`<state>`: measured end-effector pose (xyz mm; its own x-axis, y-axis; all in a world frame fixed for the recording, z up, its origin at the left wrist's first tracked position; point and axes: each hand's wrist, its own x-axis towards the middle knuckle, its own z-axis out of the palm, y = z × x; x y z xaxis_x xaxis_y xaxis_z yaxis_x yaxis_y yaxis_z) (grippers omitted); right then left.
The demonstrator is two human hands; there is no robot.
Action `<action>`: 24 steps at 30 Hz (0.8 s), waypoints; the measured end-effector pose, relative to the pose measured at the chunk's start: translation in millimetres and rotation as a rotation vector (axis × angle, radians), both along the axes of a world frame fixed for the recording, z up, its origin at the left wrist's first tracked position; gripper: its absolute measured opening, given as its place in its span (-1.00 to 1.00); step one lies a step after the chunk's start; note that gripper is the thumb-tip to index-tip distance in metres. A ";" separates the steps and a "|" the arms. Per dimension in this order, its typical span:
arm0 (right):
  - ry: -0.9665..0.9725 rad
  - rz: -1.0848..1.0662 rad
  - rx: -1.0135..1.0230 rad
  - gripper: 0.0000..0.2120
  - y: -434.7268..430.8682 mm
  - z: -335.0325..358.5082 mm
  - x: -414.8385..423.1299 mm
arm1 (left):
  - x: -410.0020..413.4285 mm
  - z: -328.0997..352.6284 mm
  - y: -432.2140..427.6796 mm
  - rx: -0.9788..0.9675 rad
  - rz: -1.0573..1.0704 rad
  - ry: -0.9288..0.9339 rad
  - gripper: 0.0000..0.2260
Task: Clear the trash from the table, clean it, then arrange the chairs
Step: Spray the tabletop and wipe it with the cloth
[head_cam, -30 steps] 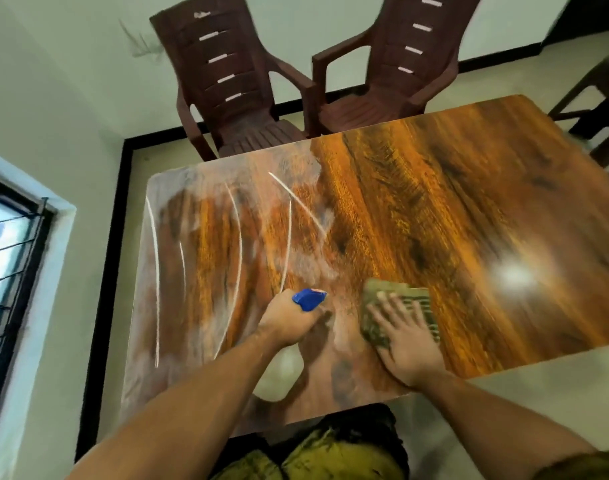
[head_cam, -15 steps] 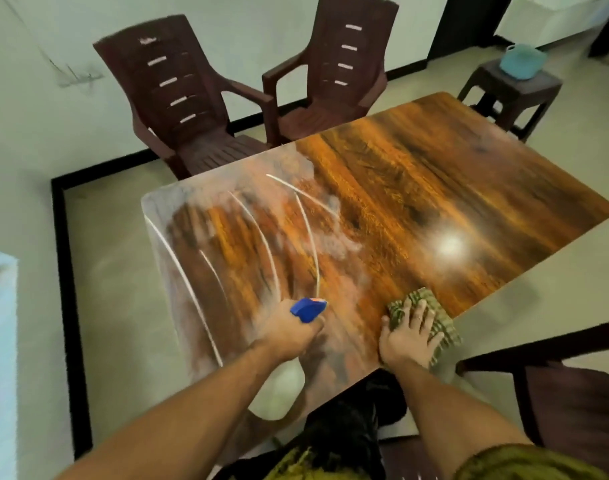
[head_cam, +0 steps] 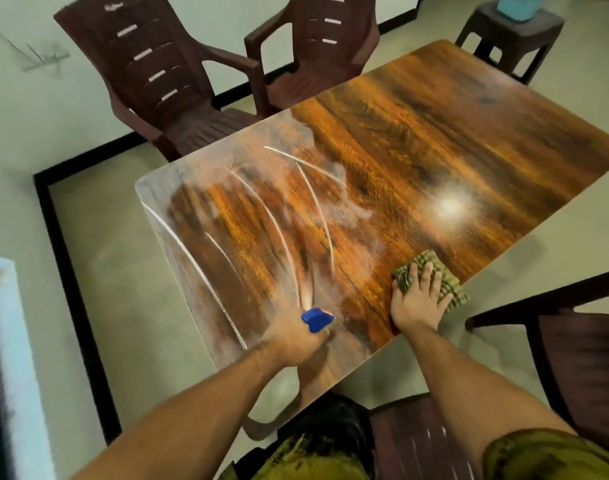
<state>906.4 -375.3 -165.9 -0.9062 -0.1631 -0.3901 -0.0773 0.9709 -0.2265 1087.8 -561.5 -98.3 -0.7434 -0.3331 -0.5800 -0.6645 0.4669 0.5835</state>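
- The tabletop [head_cam: 417,140] was a rectangular wood-grain surface, seen at an angle, with its near long edge running from lower left to upper right.
- The left end of the tabletop carried a hazy film and several thin white curved streaks [head_cam: 317,216]; the right part was bare and showed one bright glare spot.
- The left hand [head_cam: 296,341] was closed around a spray bottle [head_cam: 317,319], of which only the blue head was clearly visible. It was held near the corner where the near long edge met the left end, with the nozzle pointing over the surface.
- The right hand [head_cam: 419,303] lay flat, fingers spread, pressing a checked cloth [head_cam: 445,278] onto the tabletop at the near long edge. The cloth's outer corner reached that edge; whether it overhung could not be told.
- The two hands were near each other but apart, with bare wood between them.
- Two dark brown plastic chairs [head_cam: 164,74] and [head_cam: 317,46] stood side by side at the far long edge. Their seats met or slipped under that edge.
- A third chair [head_cam: 580,355] stood on the near side, right of the right forearm, apart from the near edge with a strip of floor between.
- A dark stool [head_cam: 511,36] stood beyond the far right corner, carrying a pale blue object [head_cam: 519,6].
- Open floor [head_cam: 123,271] lay along the left end of the tabletop, bounded by a black border strip at the wall.
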 end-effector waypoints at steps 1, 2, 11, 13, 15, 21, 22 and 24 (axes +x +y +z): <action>0.009 -0.023 0.026 -0.35 -14.4 0.9 0.6 | 1.8 -1.6 -6.1 -0.022 -0.008 -0.016 -0.69; 0.034 0.019 0.046 -0.33 -27.1 1.3 6.4 | 4.1 0.2 -11.1 -0.034 -0.012 -0.031 -0.67; 0.110 0.822 -0.043 -0.26 -71.2 -11.8 149.8 | 30.2 18.4 -46.7 -0.066 -0.173 -0.090 -0.73; 0.101 0.856 -0.021 -0.26 -75.5 -12.6 170.8 | 48.4 16.4 -57.4 -0.058 -0.171 -0.138 -0.69; 0.088 0.833 -0.023 -0.26 -82.9 -11.3 191.8 | 69.9 14.1 -70.4 -0.059 -0.132 -0.164 -0.65; 0.065 1.020 -0.056 -0.29 -107.2 -9.4 295.0 | 136.3 12.2 -109.3 0.004 0.070 -0.082 -0.88; 0.070 1.079 -0.060 -0.30 -104.5 -9.4 299.8 | 144.5 12.0 -114.6 0.014 0.056 -0.065 -0.89; 0.060 1.170 -0.082 -0.33 -94.8 -5.8 292.6 | 157.9 10.9 -122.1 0.025 0.036 -0.051 -0.86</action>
